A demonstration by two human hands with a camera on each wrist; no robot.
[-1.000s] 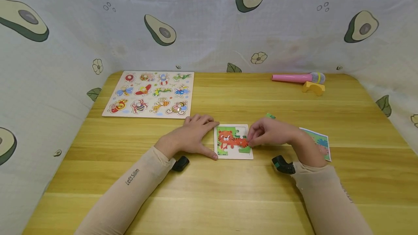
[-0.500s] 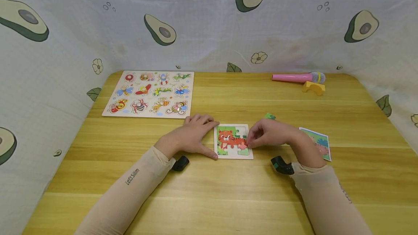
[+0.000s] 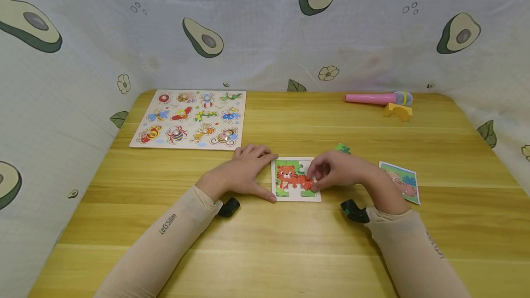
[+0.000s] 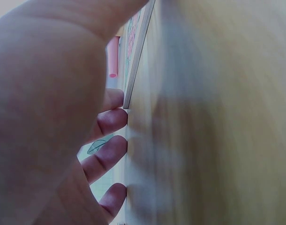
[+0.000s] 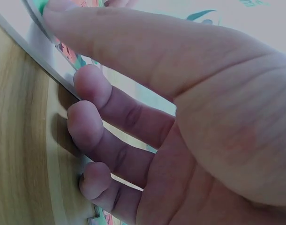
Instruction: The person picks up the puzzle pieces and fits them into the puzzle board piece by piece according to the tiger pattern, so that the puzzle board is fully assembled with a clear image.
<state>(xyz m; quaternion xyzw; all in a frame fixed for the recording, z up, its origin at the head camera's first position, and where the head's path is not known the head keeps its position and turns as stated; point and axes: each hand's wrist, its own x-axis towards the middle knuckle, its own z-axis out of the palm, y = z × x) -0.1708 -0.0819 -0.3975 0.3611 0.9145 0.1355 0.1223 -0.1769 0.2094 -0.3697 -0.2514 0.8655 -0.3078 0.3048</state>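
Note:
In the head view, a small square jigsaw puzzle (image 3: pixel 293 179) with a red-orange tiger lies mid-table, partly filled, with bare white spots. My left hand (image 3: pixel 244 171) rests at its left side with fingers extended, thumb and index fingertip touching the white frame. My right hand (image 3: pixel 341 169) reaches over the right side, pinching the puzzle piece (image 3: pixel 308 186) with the tiger's rear between thumb and index finger. The right wrist view has the thumb (image 5: pixel 63 23) on a green-edged piece; the index fingertip is hidden there. A loose green piece (image 3: pixel 342 148) lies beyond the right hand.
A pegged insect puzzle board (image 3: pixel 192 121) lies at the back left. A pink toy microphone (image 3: pixel 374 99) and a yellow arched block (image 3: pixel 398 111) sit at the back right. A pink-and-blue picture card (image 3: pixel 406 185) lies by the right wrist.
My right hand has shifted slightly left over the puzzle, its fingertips farther onto the tiger's rear piece. The left hand stays where it was.

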